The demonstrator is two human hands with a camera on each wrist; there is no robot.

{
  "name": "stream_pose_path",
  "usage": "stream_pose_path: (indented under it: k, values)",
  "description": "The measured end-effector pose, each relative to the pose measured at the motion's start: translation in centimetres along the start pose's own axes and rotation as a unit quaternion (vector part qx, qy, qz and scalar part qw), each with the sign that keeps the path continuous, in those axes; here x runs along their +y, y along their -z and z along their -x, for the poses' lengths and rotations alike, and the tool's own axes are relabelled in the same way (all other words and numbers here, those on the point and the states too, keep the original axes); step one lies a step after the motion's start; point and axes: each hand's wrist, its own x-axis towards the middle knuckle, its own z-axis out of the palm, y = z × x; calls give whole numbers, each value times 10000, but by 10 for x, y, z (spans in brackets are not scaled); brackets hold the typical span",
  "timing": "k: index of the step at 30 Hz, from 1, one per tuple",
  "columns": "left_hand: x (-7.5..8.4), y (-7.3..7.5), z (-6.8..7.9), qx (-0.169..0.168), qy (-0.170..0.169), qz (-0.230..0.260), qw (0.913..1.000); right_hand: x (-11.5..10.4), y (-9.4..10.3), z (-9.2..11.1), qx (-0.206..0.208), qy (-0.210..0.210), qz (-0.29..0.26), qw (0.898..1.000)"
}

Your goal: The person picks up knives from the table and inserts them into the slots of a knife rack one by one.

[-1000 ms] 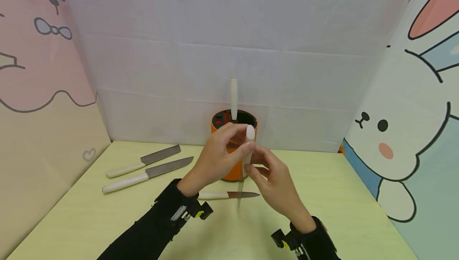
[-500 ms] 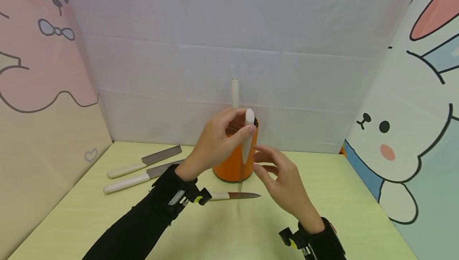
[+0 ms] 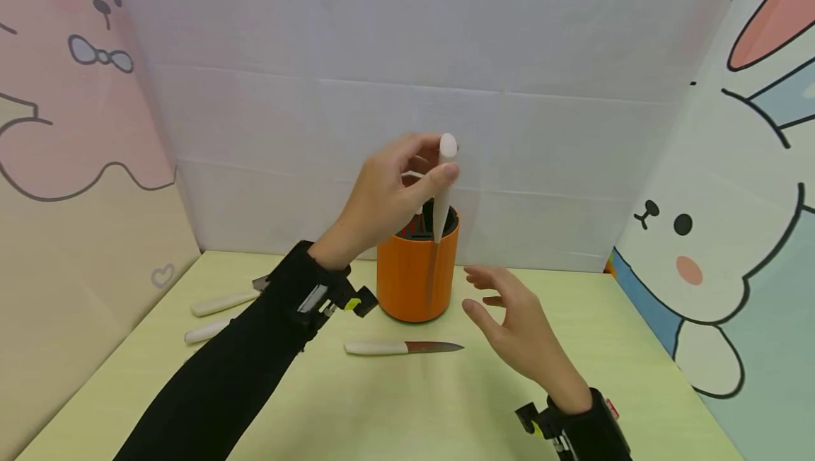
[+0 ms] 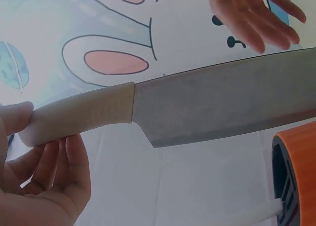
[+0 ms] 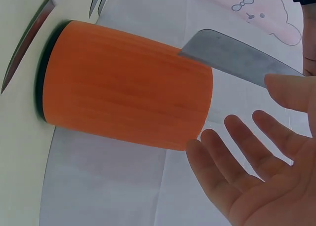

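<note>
My left hand pinches the butt of a white-handled kitchen knife between thumb and fingers. The broad blade points down and stands before the orange round knife block. In the right wrist view, the squared-off blade tip overlaps the block's side near its rim. My right hand is held in the air to the right of the block, fingers spread, holding nothing. Another knife's white handle sticks out of the block's black slotted top; in the head view my left hand mostly hides it.
A small knife lies on the table in front of the block, tip to the right. Two larger knives, one handle behind the other handle, lie at left; my sleeve covers most of their blades. A white cloth wall stands behind.
My left hand has raised the kitchen knife up to the block's rim. My right hand, at first touching its handle, has let go and drawn back to the right and down.
</note>
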Motion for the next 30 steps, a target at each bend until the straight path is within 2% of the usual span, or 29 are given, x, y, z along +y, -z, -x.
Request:
stream_pose_path:
  k: [13, 19, 30]
  values:
    - [13, 11, -33, -9, 137, -65, 9999, 21, 9, 7, -191, -295, 496, 9981]
    - [12, 19, -43, 64, 164, -160, 9997, 28, 12, 12, -245, -343, 637, 9971]
    - [9, 27, -56, 326, 119, -12, 9994, 33, 11, 16, -207, -223, 693, 9971]
